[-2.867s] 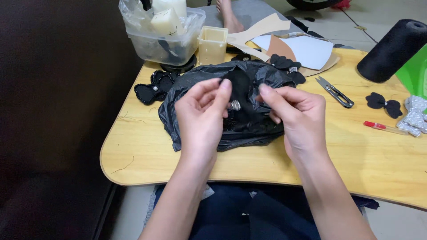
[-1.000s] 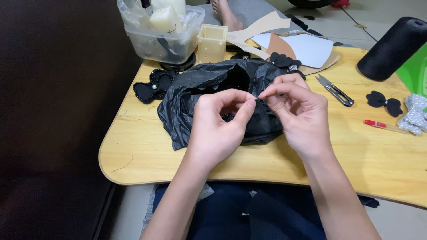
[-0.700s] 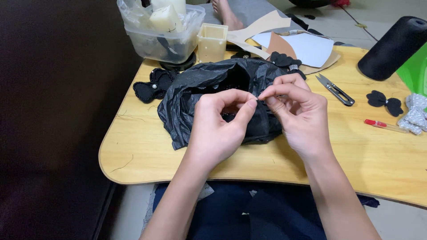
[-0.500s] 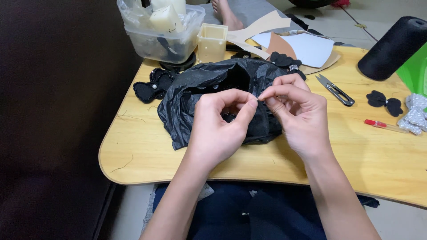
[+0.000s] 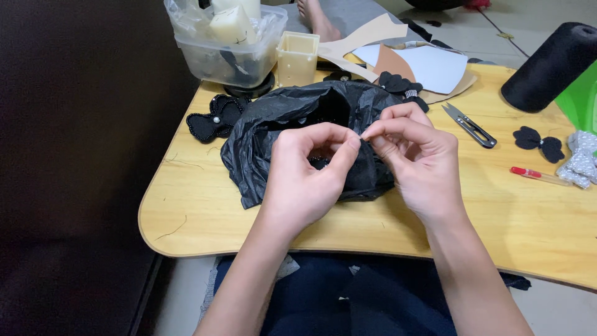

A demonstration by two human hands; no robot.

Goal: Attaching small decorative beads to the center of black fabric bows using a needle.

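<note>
Black plastic bag (image 5: pixel 280 124) beneath both pinching hands (image 5: pixel 360 165)

Item pinched between fingers (image 5: pixel 352 147) too small.

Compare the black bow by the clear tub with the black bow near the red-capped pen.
The bow by the tub is larger, edged with beads and has a pale pearl centre; the bow near the pen is smaller and plain, with a dark centre. The first lies left of the black bag, the second far right. Both are black and lie flat on the wooden table.
</note>
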